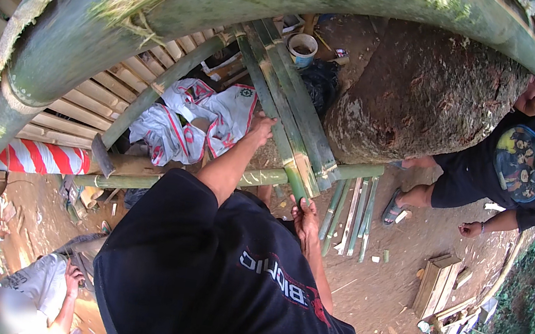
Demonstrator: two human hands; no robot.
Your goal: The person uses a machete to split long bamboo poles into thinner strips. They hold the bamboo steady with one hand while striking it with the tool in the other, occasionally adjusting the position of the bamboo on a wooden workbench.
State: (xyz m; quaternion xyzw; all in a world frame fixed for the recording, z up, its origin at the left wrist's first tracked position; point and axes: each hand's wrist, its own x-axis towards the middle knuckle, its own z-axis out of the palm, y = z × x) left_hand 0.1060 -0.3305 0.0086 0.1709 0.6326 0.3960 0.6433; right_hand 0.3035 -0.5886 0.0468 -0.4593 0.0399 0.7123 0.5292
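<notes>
Brown earth [360, 289] forms the ground of the outdoor work area. Split bamboo slat [269, 94]: lies lengthwise ahead of the wearer, its near end across a horizontal bamboo pole [359, 172]. Left hand [261, 130]: fingers curled at the slat's left edge, partway along; whether they pinch it cannot be determined. Right hand [306, 222]: fingertips at the slat's near end, thumb and fingers slightly apart; grip cannot be determined. Adjacent bamboo slats [297, 92] lie alongside, to the right. White sacks [181, 124] with red trim are left of the left hand. A bucket [303, 47] stands beyond, near a large brown boulder [421, 93]. A co-worker [531, 163] stands at far right.
</notes>
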